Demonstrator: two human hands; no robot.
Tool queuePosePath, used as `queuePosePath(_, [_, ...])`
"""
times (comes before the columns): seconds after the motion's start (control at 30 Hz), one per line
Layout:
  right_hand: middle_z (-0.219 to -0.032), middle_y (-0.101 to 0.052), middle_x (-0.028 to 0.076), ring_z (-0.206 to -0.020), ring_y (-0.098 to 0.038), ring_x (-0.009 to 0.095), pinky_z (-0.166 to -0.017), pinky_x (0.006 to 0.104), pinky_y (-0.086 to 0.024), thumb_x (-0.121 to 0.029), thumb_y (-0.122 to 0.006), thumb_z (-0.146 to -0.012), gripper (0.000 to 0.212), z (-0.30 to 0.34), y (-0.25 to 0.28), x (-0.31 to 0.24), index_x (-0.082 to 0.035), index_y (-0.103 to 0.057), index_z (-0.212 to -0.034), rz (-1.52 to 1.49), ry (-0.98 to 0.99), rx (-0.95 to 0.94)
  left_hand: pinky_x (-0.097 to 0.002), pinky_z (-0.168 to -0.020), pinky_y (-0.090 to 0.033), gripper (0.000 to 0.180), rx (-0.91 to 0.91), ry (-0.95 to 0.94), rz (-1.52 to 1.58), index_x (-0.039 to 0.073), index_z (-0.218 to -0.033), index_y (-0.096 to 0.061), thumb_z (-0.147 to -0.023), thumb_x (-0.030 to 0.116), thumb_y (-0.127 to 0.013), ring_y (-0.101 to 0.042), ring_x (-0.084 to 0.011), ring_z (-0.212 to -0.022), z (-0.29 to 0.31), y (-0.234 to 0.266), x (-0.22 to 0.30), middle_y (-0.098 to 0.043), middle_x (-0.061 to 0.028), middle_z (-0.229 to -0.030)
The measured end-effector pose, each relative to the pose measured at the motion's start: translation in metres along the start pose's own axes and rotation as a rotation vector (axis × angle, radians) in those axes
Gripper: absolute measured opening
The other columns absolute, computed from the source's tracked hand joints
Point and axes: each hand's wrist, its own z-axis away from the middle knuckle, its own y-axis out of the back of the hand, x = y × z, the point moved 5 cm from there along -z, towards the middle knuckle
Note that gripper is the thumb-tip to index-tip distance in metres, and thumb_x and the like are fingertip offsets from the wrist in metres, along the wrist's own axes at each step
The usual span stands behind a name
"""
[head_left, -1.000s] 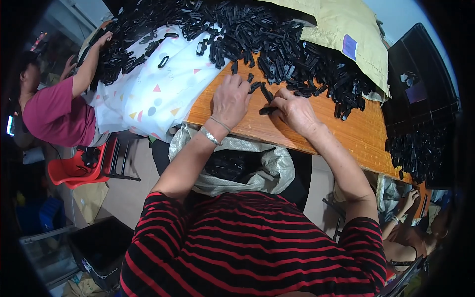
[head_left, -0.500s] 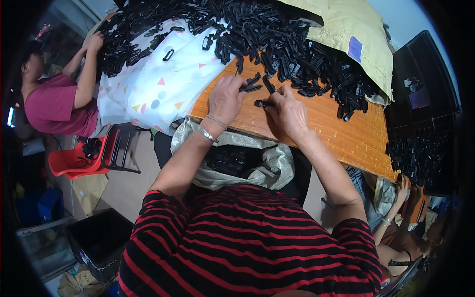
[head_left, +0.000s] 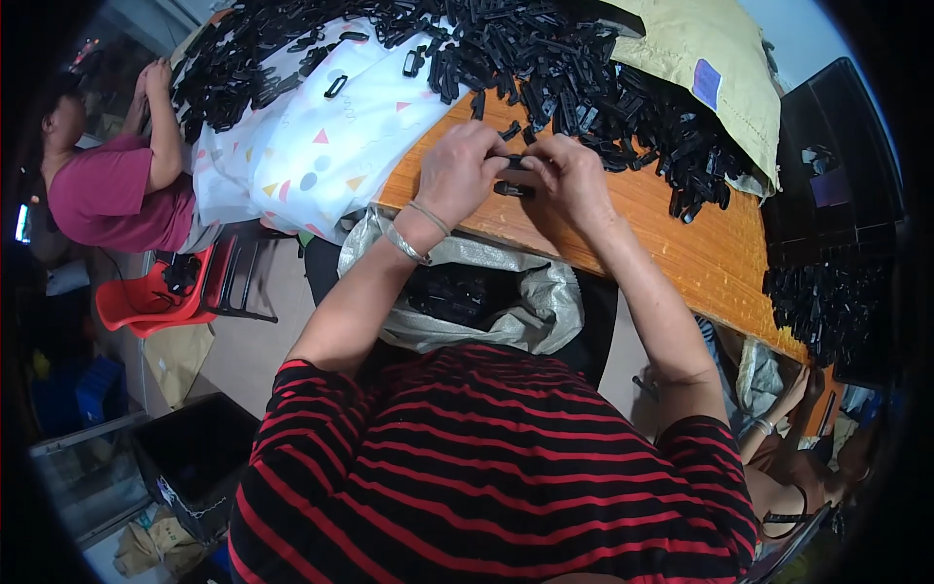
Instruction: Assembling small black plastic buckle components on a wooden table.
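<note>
My left hand, with a bracelet and a bangle on its wrist, pinches one end of a small black elongated plastic part. The thumb and forefinger of my right hand close on its other end, so both hands meet over the wooden table. A second black plastic piece shows just below the joined fingers; whether my right hand holds it or it lies on the wood, I cannot make out. A large heap of similar black parts spreads just beyond my hands.
White patterned plastic sheeting covers the left side. A yellowish sack lies at the back right. An open woven sack holding black parts hangs below the table edge. One co-worker sits at left, another at lower right.
My hands have come together, and the part between them now lies level, gripped from both sides. The left co-worker's hands have shifted left. The view has tilted slightly.
</note>
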Motion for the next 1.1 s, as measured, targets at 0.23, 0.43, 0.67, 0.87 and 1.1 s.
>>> queuePosePath(0.23, [-0.061,-0.059,0.004,-0.051,-0.056,0.01,-0.045,0.0258,-0.042,-0.014,-0.06,-0.09,0.017,0.025,-0.009,0.013,0.0,-0.058,-0.081,-0.382,-0.546,-0.211,-0.0219,-0.054,-0.045,0.019,-0.236,0.393,0.399,-0.001,-0.083,-0.062,-0.081,0.016,-0.07,-0.052,-0.0043,-0.057,0.015,-0.018,-0.018,-0.059,-0.0011,-0.064])
queuePosePath(0.43, [-0.06,-0.058,0.003,-0.042,-0.052,0.009,-0.038,0.0232,-0.039,-0.013,-0.058,-0.092,0.016,0.031,-0.018,0.009,-0.002,-0.052,-0.082,-0.556,-0.714,-0.231,-0.0224,-0.055,-0.045,0.019,-0.206,0.452,0.377,0.0,-0.081,-0.063,-0.079,0.017,-0.072,-0.052,-0.0052,-0.058,0.021,-0.022,-0.022,-0.059,-0.0009,-0.064])
queuePosePath(0.67, [-0.059,-0.06,0.007,-0.051,-0.057,0.015,-0.048,0.0291,-0.045,-0.014,-0.066,-0.086,0.02,0.032,-0.021,0.022,0.0,-0.055,-0.075,-0.378,-0.66,-0.22,-0.0253,-0.056,-0.046,0.02,-0.2,0.497,0.33,0.0,-0.078,-0.062,-0.077,0.016,-0.073,-0.054,-0.0086,-0.059,0.025,-0.033,-0.029,-0.06,-0.0036,-0.065])
queuePosePath(0.87, [-0.06,-0.06,0.012,-0.055,-0.056,0.021,-0.055,0.0342,-0.045,-0.02,-0.07,-0.082,0.024,0.029,-0.019,0.025,-0.001,-0.058,-0.074,-0.171,-0.494,-0.195,-0.0318,-0.059,-0.047,0.021,-0.177,0.481,0.229,0.001,-0.075,-0.058,-0.075,0.016,-0.072,-0.057,-0.0187,-0.06,0.02,-0.031,-0.022,-0.059,-0.0084,-0.065])
queuePosePath(1.1, [-0.056,-0.055,0.004,-0.048,-0.052,0.01,-0.048,0.028,-0.042,-0.014,-0.068,-0.085,0.023,0.033,-0.014,0.024,0.0,-0.055,-0.071,-0.317,-0.574,-0.243,-0.0382,-0.067,-0.048,0.018,-0.165,0.535,0.118,0.004,-0.074,-0.058,-0.076,0.017,-0.07,-0.062,-0.0284,-0.072,0.023,-0.038,-0.008,-0.062,-0.011,-0.073])
